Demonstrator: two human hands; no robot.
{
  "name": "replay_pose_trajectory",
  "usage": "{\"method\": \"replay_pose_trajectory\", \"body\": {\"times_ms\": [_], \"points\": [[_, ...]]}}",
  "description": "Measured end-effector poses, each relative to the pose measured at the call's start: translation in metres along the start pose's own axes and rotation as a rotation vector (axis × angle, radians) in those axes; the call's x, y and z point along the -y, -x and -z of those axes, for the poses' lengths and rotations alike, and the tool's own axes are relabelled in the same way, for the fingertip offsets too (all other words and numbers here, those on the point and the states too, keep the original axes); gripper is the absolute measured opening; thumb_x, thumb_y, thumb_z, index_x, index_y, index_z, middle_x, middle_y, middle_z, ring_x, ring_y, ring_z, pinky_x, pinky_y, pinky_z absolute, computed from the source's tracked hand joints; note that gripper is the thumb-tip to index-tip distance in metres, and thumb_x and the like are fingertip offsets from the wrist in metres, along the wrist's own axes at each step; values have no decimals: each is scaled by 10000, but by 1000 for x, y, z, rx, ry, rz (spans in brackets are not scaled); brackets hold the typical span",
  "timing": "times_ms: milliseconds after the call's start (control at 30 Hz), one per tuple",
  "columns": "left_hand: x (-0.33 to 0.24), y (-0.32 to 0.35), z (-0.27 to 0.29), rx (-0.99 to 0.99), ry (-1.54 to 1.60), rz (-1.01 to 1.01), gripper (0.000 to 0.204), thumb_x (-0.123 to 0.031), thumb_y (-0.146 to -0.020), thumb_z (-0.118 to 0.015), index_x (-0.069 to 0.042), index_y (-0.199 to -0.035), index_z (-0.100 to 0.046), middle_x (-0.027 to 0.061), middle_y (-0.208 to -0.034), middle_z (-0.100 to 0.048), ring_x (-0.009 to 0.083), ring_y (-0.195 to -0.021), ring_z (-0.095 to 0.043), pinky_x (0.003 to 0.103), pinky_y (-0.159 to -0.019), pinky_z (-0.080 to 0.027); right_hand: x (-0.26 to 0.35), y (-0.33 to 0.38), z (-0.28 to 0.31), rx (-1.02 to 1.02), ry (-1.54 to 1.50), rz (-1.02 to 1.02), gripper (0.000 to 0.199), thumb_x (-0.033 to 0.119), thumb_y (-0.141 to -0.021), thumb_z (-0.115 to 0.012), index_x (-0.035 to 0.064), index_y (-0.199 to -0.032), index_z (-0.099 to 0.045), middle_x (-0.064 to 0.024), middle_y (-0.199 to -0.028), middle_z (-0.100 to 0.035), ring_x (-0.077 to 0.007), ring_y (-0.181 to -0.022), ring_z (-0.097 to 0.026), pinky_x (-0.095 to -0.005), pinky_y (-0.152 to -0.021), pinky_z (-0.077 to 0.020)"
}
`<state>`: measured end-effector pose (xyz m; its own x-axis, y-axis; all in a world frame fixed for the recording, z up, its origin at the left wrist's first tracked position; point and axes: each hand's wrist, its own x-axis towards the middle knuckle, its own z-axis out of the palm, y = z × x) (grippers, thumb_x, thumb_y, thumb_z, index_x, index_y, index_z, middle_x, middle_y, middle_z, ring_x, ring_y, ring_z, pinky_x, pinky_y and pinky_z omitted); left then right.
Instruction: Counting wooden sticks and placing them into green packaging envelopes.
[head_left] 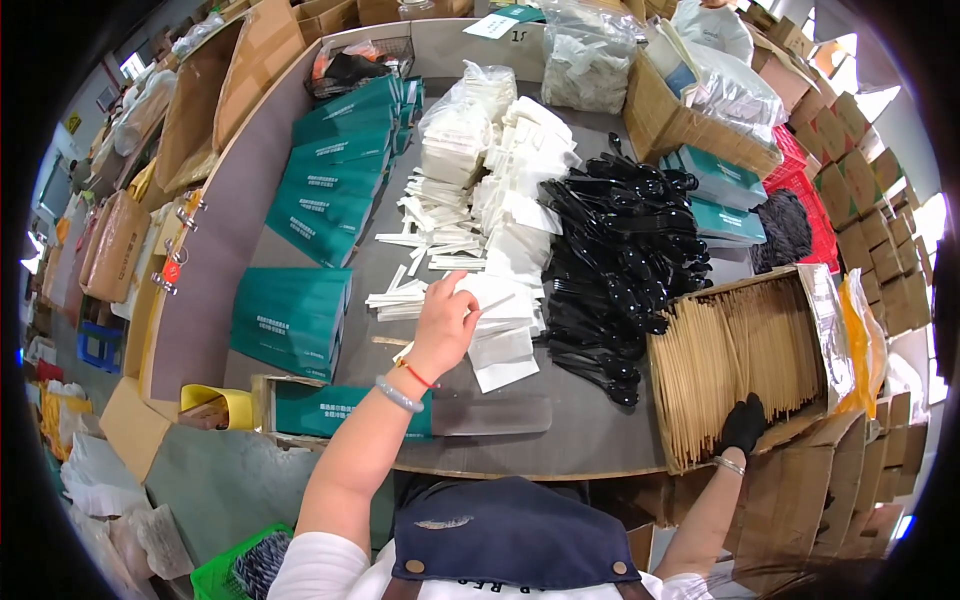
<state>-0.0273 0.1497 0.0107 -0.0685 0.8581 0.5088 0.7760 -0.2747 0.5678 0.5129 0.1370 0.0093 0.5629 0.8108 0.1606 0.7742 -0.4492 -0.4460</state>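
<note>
My bare left hand [446, 324] is over the near end of a pile of white paper napkins [503, 356] and slim white paper packets [402, 301]. Its fingers are apart and partly bent, and I see nothing held in them. A grey bangle and a red cord circle that wrist. In a black glove, my right hand [742, 426] reaches into an open cardboard box of wooden chopsticks [705, 365], at its near edge. The gloved fingertips dip among the sticks, so their grip is hidden. Between the hands lies a heap of black plastic spoons and forks [615, 265].
Dark green printed pouches [290, 318] stand in stacks along the left wall. A clear-lidded tray [490, 416] holds another green pouch at the near edge. Teal boxes [725, 222], a red crate [800, 190] and a cardboard box [655, 115] are at the far right.
</note>
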Motion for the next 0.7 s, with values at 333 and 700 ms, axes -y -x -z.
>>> {"method": "replay_pose_trajectory", "body": {"times_ms": [333, 700], "points": [[-13, 6, 13, 103, 27, -74, 121, 29, -752, -691, 9, -836, -607, 123, -987, -574, 285, -791, -593, 361, -703, -507, 99, 74, -3, -89, -487, 368, 387, 332, -1043, -426, -20, -985, -576, -95, -838, -592, -190, -773, -535, -360, -731, -462], [-9, 38, 13, 150, 45, 162, 70, 23, -793, -693, 22, -832, -635, 135, -968, -569, 240, -696, -617, 313, -635, -518, 189, 116, -89, 420, -258, 659, 223, 203, -842, -659, 93, -1035, -639, -135, -923, -654, -360, -850, -630, -448, -724, -503]]}}
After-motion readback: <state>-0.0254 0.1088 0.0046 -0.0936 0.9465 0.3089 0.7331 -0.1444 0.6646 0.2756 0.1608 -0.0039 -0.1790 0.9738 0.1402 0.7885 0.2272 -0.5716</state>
